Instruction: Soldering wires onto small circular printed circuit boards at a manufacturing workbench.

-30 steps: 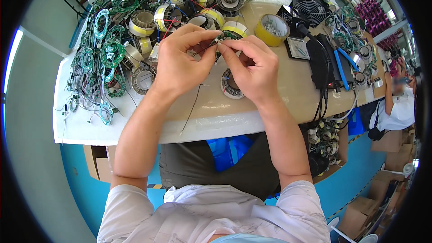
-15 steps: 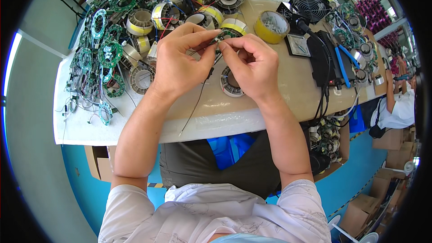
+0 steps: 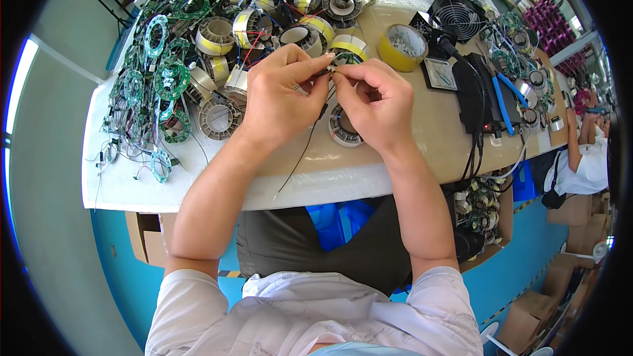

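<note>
My left hand and my right hand meet over the table, fingertips almost touching. Both pinch thin wires, with a small pale bit showing between the fingertips. From beneath my left hand a thin dark wire with a black sleeved section trails toward the table's front edge. Just beyond the fingertips lie a green ring-shaped circuit board and a coil wrapped in yellow tape. A round wound motor coil rests on the table below my hands, partly covered by my right hand.
Green ring boards and tangled wires heap up at left, taped coils behind. To the right stand a yellow tape roll, a black fan, a black box and blue-handled pliers. Another person sits far right.
The view has shifted slightly, so the table items sit a little further right and lower. My hands stay together, still pinching at the same spot, with the fingertips drawn a little closer.
</note>
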Demonstrator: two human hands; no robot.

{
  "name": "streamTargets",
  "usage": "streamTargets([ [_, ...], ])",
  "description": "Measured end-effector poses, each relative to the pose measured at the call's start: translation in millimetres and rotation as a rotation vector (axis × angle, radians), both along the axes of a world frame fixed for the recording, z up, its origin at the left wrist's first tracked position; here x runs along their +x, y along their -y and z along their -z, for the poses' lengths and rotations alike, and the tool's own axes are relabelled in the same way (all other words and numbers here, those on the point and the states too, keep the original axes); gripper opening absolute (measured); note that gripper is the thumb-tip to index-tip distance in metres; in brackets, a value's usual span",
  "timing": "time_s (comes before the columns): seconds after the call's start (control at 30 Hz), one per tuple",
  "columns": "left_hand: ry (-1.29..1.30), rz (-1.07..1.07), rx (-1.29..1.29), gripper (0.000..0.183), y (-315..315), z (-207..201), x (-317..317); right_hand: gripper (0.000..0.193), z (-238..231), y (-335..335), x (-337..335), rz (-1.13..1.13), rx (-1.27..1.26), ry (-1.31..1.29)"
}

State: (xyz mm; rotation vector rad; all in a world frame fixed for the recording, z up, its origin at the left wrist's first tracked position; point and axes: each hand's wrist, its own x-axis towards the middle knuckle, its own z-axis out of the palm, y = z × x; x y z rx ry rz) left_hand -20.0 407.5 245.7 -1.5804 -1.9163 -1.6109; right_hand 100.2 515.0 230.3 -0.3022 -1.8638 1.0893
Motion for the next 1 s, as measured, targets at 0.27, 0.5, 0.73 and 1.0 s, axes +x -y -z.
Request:
streamTargets([
  [0.27,-0.017,-0.006,0.009,0.029,4.4,0.5,-0.3,0.009,1.0,3.8,-4.4,0.064,-0.005,-0.014],
  [0.5,-0.052,0.004,0.026,0.03,6.1,4.4,0.1,0.011,-0.5,6.3,-0.2,0.049,-0.002,-0.007],
  [0.73,-0.048,0.041,0.014,0.029,3.7,7.4,-0.5,0.008,8.5,0.4,-3.3,-0.003,0.017,-0.065],
  [1.0,-0.069,0.046,-0.045,0.026,1.1,1.8,-6.9,0.008,1.3,-4.4,-5.4,0.004,0.052,-0.039],
])
